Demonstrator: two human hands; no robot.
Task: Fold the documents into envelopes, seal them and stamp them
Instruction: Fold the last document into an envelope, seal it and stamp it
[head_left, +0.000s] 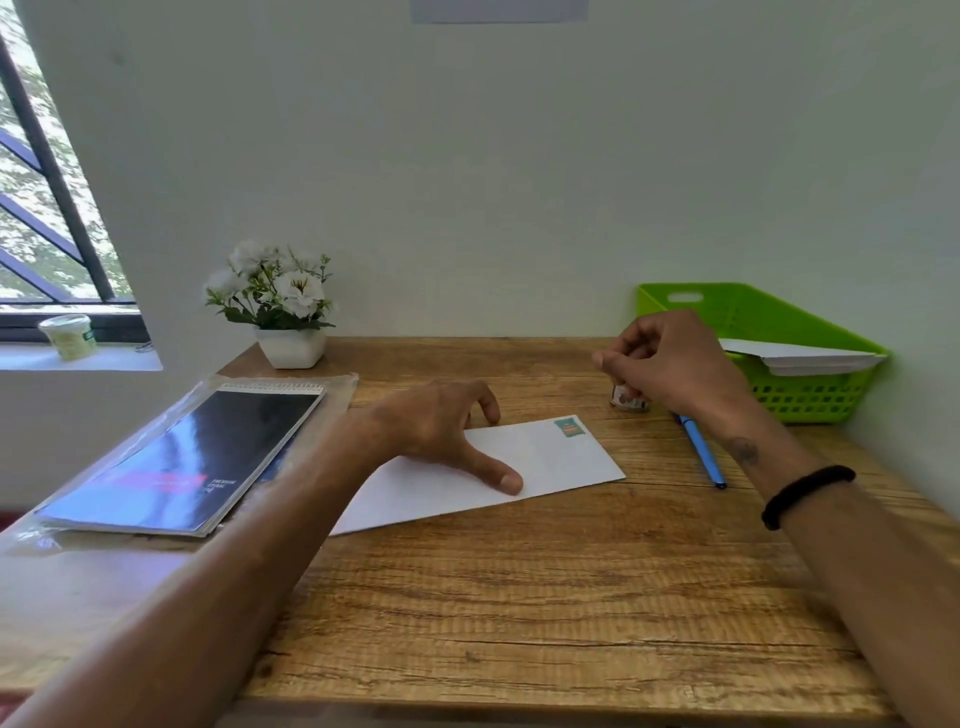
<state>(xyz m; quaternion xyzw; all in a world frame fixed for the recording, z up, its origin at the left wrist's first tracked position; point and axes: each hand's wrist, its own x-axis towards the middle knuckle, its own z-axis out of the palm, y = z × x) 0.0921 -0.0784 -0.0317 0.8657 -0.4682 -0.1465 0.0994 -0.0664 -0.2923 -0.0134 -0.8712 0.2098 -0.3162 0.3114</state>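
Item: white envelope (519, 467), lying flat and slanted at mid surface (519, 597), a green stamp (570, 427) already on its far right corner. We judge this piece to be at the stamping step, near its end.

Left hand (441, 426): spread, fingers relaxed, thumb and palm pressing on the envelope's left half to pin it down; its grip is apart, clamped on nothing.

Right hand (670, 358): raised beyond the envelope, fingers curled around the top of a small stamp roll or pot (629, 399) standing on the surface; what exactly it is we cannot tell.

Nearby: blue pen (701, 449) just right of the envelope; green basket (810, 338) at far right, holding white paper (800, 356); notebook in a plastic sleeve (182, 462) at left; potted flowers (280, 306) at the back.

Next move, as we judge it: let go of the small pot, lift the envelope and file it, then take a fresh sheet.
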